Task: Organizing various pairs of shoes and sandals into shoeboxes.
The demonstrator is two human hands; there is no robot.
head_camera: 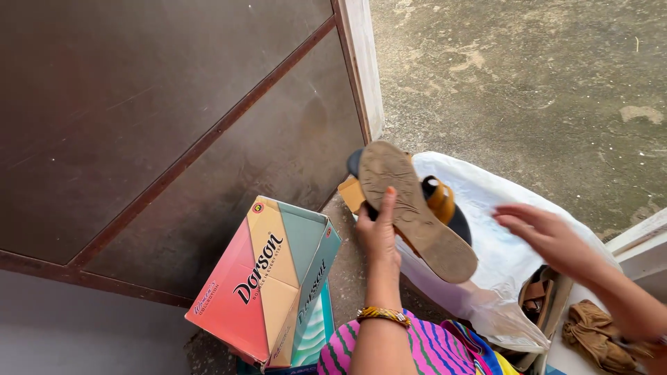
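Tan-soled sandals (415,212) gripped in left hand (379,232) above multicoloured shoebox (267,281); right hand (549,236) open, empty.

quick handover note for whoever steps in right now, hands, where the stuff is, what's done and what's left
Left hand: grips a pair of sandals, worn tan sole facing the camera.
Right hand: open and blurred, over the white plastic bag, holding nothing.
Shoe box: stands tilted by the brown door, left of the sandals; whether it is open cannot be told.
Done: sandals are out of both box and bag.
Left: they are not yet set down or packed.
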